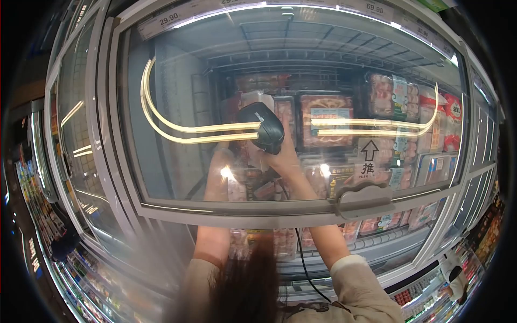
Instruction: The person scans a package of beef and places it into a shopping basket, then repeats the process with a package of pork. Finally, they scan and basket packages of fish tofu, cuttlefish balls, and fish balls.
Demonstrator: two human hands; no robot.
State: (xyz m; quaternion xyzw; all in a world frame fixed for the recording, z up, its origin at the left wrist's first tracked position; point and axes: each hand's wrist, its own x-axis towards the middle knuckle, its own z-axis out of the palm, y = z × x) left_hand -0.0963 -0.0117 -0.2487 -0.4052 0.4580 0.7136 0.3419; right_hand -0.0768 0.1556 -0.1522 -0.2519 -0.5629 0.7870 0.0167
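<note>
Both my arms reach under the raised edge of a sliding glass lid [177,177] into a freezer cabinet. My right hand [285,156] is closed around a black handheld barcode scanner [264,129], with a dark cable [304,258] running down beside the forearm. The scanner sits over a pale and reddish package [250,153], covering much of it. At the left side of that package is my left hand [222,148], blurred behind glass glare; its fingers are hidden, so its grip does not show.
Packed meat trays [326,116] fill the cabinet's middle and right. A wire rack [301,37] spans the back. The lid's handle [366,200] is at front right, below a push-up arrow label [369,156]. Hair partly blocks the lower middle. Another person [455,274] stands far right.
</note>
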